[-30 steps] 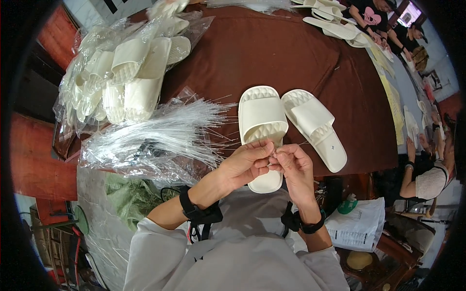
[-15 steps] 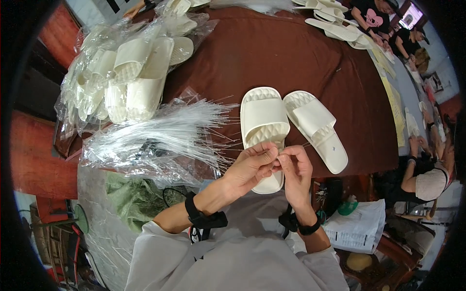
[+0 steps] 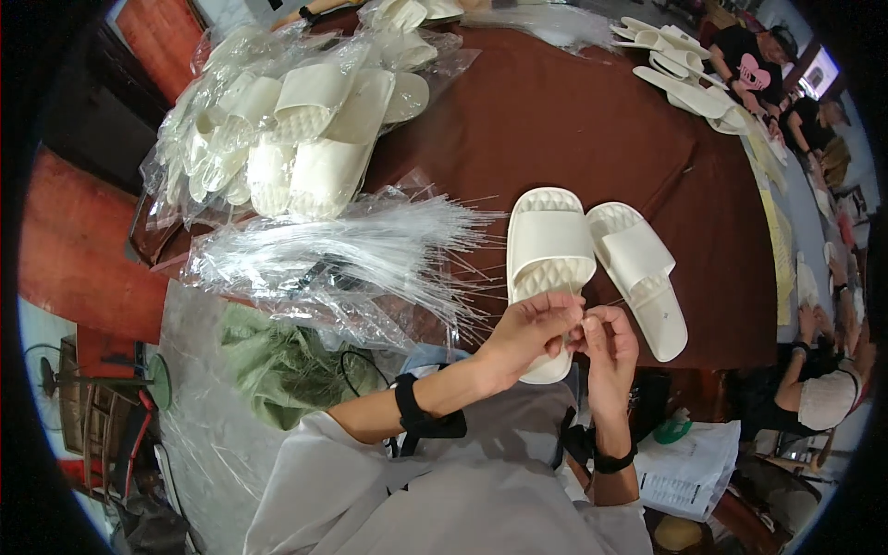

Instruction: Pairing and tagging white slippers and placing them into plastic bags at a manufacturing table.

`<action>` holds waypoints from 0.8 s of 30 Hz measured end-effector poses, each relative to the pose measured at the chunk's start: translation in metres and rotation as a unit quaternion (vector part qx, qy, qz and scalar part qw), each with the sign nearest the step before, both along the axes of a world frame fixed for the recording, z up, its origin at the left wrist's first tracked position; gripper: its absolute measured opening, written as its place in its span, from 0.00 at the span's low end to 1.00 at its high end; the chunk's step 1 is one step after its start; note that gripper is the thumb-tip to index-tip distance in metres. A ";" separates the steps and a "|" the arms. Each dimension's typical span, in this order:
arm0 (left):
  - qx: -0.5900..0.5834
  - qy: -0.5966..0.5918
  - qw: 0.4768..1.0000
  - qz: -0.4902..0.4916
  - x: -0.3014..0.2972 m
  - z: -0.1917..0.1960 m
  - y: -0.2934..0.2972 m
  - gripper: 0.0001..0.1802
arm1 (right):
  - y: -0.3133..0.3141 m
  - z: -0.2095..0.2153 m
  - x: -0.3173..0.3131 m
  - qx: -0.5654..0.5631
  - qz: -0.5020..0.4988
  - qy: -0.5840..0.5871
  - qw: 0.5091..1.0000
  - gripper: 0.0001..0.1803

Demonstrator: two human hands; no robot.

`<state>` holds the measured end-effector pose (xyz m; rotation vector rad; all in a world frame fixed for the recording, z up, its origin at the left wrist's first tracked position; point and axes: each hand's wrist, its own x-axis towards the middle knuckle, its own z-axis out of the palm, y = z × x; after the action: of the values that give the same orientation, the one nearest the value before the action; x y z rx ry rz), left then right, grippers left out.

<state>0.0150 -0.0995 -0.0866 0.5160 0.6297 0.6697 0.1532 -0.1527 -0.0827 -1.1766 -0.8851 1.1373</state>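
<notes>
Two cream slide slippers lie side by side on the brown cloth. My left hand [image 3: 527, 340] and my right hand [image 3: 608, 350] meet over the heel of the left slipper [image 3: 551, 231], partly hiding it. Fingertips of both hands are pinched together on a thin clear strand, which is mostly hidden by the fingers. Angled away just to the right is the other slipper [image 3: 638, 257], which neither hand touches. A fanned bundle of clear plastic strands [image 3: 370, 250] spreads out left of the slippers, its loose ends pointing toward them.
Bagged cream slippers [image 3: 319, 120] are heaped at the far left of the brown-covered table [image 3: 555, 111]. More slippers [image 3: 684, 83] pile up at the far right. Other people [image 3: 754, 69] work along the right side. A green sack [image 3: 287, 365] lies below the table's near-left edge.
The whole view has shifted, so the table and slippers appear farther right and slightly lower. My hands keep the same pinch over the left slipper.
</notes>
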 end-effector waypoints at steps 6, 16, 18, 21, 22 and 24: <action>0.348 0.247 0.902 0.056 -0.020 0.021 -0.018 0.17 | -0.006 0.001 0.035 0.040 -0.149 -0.428 0.891 0.16; 0.520 0.550 0.639 0.140 -0.020 0.003 0.033 0.28 | 0.044 -0.015 0.042 0.048 -0.138 -0.545 0.826 0.22; 0.548 0.553 0.611 0.140 -0.009 0.004 0.035 0.26 | 0.051 -0.012 0.030 0.104 -0.164 -0.541 0.819 0.21; 0.528 0.546 0.639 0.120 0.010 0.007 0.021 0.24 | 0.053 -0.009 0.026 0.094 -0.176 -0.507 0.838 0.16; 0.537 0.531 0.640 0.140 0.013 0.009 0.022 0.20 | 0.057 -0.012 0.033 0.100 -0.195 -0.494 0.841 0.14; 0.584 0.487 0.633 0.147 0.014 0.002 0.029 0.20 | 0.060 -0.018 0.051 0.128 -0.216 -0.474 0.844 0.10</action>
<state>0.0293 -0.0703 -0.0851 2.1470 1.2802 1.0692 0.2045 -0.0923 -0.1002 -1.6154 -1.3529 -0.0119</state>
